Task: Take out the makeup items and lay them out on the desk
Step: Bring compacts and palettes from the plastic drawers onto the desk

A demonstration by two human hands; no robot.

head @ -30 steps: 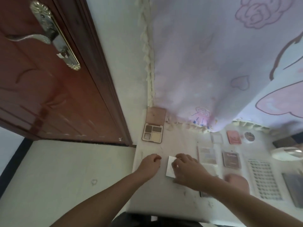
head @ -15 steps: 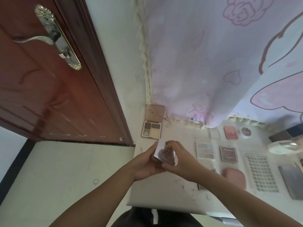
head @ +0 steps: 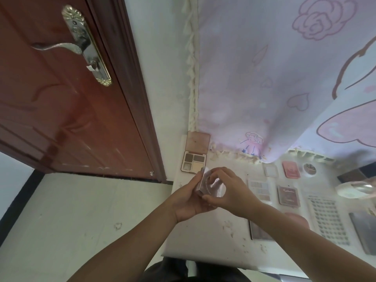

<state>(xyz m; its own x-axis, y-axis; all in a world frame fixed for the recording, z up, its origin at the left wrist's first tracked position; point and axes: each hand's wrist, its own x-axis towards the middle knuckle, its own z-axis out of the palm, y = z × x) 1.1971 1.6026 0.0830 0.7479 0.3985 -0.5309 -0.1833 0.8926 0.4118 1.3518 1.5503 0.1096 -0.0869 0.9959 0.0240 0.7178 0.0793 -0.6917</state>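
Above the bench's [head: 213,241] near-left part: one small compact [head: 207,184], silvery and square-edged, held clear of the surface, tilted, between both hands.

- Left hand [head: 189,200]: cups the compact from beneath and from its left side, fingers curled round it. Serves as the cradle.
- Right hand [head: 227,190]: fingers arched over the compact's top and thumb at its lower edge, pinching it. Whether it is prising a lid or only turning the piece cannot be told.
- Open palette [head: 194,160]: lies flat at the bench's far-left corner, lid up against the curtain [head: 284,78], just beyond the hands.
- Laid-out items, to the right: pale palette [head: 260,190], dark square case [head: 288,195], pink case [head: 291,169], round pot [head: 309,168], dotted sheet [head: 329,220]. All flat, set apart in loose rows.

Handling note, as judgement: step in hand looks like opening or checking the compact before it is set down. Best kept low over the bench so a slip costs little; left hand steady, right hand doing the work at the edge, not pressing the face. A bare patch lies below the open palette, left of the pale palette; setting it there, flat and square to its neighbours, would suit the row.
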